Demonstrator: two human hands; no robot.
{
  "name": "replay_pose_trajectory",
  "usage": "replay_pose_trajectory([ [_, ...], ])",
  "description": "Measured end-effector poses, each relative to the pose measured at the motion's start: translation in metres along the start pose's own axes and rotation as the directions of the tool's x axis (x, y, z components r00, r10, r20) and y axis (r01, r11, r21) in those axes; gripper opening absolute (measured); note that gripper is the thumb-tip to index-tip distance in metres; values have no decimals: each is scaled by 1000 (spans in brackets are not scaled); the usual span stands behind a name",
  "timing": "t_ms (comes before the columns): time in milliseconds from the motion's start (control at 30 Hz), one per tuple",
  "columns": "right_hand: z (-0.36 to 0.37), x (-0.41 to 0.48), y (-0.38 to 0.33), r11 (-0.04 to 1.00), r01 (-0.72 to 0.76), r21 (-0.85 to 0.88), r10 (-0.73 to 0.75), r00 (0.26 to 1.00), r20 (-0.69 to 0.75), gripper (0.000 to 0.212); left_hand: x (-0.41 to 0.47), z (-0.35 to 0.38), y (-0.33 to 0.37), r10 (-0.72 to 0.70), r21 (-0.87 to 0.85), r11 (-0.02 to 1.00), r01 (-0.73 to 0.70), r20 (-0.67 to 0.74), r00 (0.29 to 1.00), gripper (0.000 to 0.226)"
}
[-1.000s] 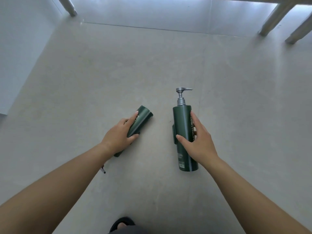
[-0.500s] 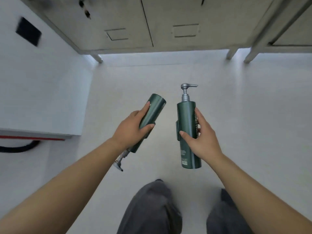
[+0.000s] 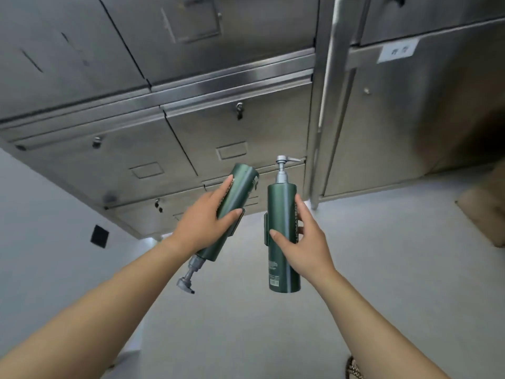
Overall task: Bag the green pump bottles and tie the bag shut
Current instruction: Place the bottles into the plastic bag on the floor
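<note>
While both bare arms reach out before the grey stainless-steel locker bank (image 3: 191,64), each hand holds 1 bottle in the air, above the pale floor (image 3: 246,337) that runs under the bank. The left hand (image 3: 203,222) is wrapped round the middle of the inverted dark green cylindrical pump bottle (image 3: 240,187), thumb across its near face. This bottle tilts, its flat base pointing up at the bank's lower doors and its silver pump head (image 3: 185,284) hanging away from them. The right hand (image 3: 300,247) grips the upright dark green cylindrical pump bottle (image 3: 281,203) at mid-height, thumb in front, fingers round the far side. Its silver nozzle (image 3: 284,160) overlaps the bank's lowest doors. The 2 bottles are near each other but apart. A white label (image 3: 397,51) sits on the bank's right-hand door.
</note>
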State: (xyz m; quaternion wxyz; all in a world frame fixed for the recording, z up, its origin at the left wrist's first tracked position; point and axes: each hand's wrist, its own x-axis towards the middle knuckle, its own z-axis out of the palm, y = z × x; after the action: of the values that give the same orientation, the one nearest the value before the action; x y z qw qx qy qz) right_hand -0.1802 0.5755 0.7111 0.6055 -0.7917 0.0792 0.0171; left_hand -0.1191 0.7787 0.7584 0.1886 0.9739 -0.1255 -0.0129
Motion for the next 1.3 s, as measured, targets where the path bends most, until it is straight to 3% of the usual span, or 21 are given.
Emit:
replay_pose_trajectory([
  [267, -143, -55, -41, 997, -17, -75, -9, 944, -331, 88, 36, -15, 172, 325, -81, 942, -326, -25, 945, 73],
  [600, -326, -170, 21, 982, -186, 16, 149, 723, -675, 88, 24, 69, 394, 632, -123, 775, -620, 124, 765, 72],
  [767, -397, -239, 57, 967, -237, 97, 217, 556, -802, 87, 1, 123, 503, 789, -164, 609, -776, 217, 574, 71],
  [933, -443, -316, 93, 929, -295, 226, 317, 315, -895, 88, -36, 174, 607, 886, -274, 439, -856, 289, 362, 72],
  [1300, -481, -423, 141, 835, -268, 481, 454, -159, -877, 89, -119, 261, 761, 942, -452, 66, -890, 323, -95, 73],
])
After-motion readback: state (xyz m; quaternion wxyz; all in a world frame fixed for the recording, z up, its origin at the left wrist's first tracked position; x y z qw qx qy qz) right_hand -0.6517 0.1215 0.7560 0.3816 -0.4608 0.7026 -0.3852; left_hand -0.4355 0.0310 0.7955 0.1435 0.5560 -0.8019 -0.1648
